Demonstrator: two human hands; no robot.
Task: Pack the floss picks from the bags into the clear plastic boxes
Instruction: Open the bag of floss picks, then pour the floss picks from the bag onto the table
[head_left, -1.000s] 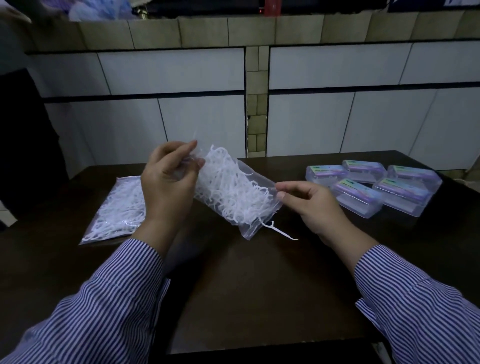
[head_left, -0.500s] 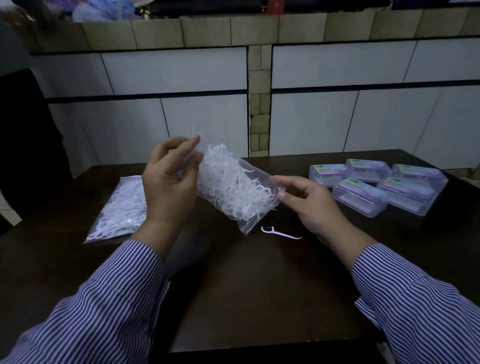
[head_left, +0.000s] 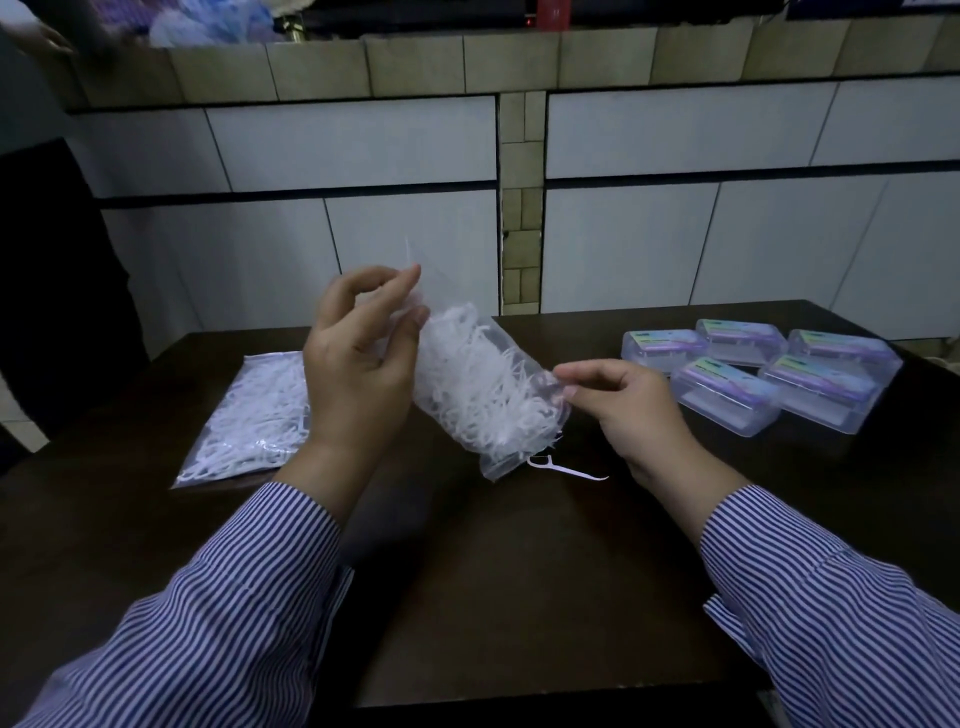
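I see my left hand and right hand pinching opposite ends of a clear bag of floss picks above the dark surface; one loose pick lies beneath, five clear boxes at right

the held bag is made of thin clear plastic film, crinkled and faintly glossy; white matt plastic floss picks are seen through it. a second bag of the same clear film is laid flat on the surface, which looks like dark wood with a smooth, dull sheen. a loose floss pick is of white plastic. the boxes are of clear, smooth hard plastic with glossy coloured labels. the sleeves are of striped woven cloth.
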